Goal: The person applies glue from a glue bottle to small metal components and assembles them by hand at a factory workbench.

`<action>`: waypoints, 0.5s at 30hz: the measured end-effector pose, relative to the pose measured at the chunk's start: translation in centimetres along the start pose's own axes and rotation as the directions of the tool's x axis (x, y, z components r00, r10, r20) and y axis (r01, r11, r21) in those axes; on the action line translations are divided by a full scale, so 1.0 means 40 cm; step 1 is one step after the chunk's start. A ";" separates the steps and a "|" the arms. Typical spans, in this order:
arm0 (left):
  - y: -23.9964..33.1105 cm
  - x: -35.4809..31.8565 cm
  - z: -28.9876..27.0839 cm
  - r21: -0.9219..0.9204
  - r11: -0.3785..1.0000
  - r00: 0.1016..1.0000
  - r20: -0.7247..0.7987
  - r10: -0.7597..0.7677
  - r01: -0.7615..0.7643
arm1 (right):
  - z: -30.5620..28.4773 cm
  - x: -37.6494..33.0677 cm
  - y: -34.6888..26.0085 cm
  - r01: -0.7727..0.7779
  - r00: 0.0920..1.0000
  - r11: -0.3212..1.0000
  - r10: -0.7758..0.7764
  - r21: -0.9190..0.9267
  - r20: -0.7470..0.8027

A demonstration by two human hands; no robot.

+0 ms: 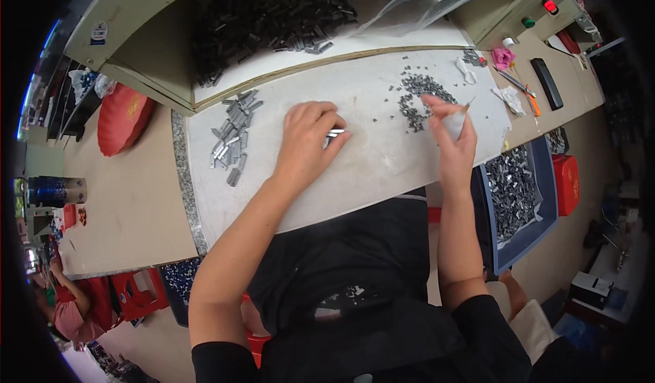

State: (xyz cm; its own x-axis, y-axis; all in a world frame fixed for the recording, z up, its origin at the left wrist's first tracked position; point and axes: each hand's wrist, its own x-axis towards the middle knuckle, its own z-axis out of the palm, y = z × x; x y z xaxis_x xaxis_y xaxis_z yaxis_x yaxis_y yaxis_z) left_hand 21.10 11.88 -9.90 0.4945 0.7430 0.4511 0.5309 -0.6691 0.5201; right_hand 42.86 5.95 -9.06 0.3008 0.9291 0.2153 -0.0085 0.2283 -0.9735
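My left hand (pixel 307 141) rests on the white work surface (pixel 361 171), its fingers curled round a small silvery metal piece (pixel 334 133). To its left lies a loose pile of grey metal pieces (pixel 235 130), narrow and oblong. My right hand (pixel 456 141) is closed round a whitish, translucent object (pixel 455 122) with a thin pointed tip; it looks like a small squeeze bottle, but the fingers cover most of it. Just beyond that hand, many tiny dark grey parts (pixel 413 103) are scattered in a heap.
A shelf in front holds a mass of dark pieces (pixel 273 15) and a clear plastic bag (pixel 423 4). At right are a blue bin (pixel 503 246) of metal parts, a black case (pixel 546 83) and an orange-handled tool (pixel 533 103). A red basin (pixel 125 120) stands left; another person (pixel 75 311) sits beyond.
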 end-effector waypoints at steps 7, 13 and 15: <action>0.081 0.130 0.109 -0.122 0.992 0.999 0.050 0.015 -0.009 | -0.174 0.170 0.036 0.066 0.980 0.935 -0.126 -0.349 -0.152; 0.086 0.236 0.240 0.030 1.000 0.996 0.092 -0.009 0.007 | -0.216 0.186 0.048 0.048 0.968 0.985 -0.086 -0.163 -0.235; 0.079 0.253 0.262 0.064 0.998 0.994 0.112 0.016 -0.023 | -0.213 0.191 0.053 0.045 0.963 0.988 -0.082 -0.150 -0.255</action>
State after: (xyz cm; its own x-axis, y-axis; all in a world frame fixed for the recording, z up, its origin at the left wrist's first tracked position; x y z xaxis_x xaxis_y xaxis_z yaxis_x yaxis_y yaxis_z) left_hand 34.99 17.11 -11.29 0.5769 0.7256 0.3752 0.5621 -0.6859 0.4621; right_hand 53.27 11.04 -10.15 0.5335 0.8022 0.2682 0.1481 0.2236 -0.9634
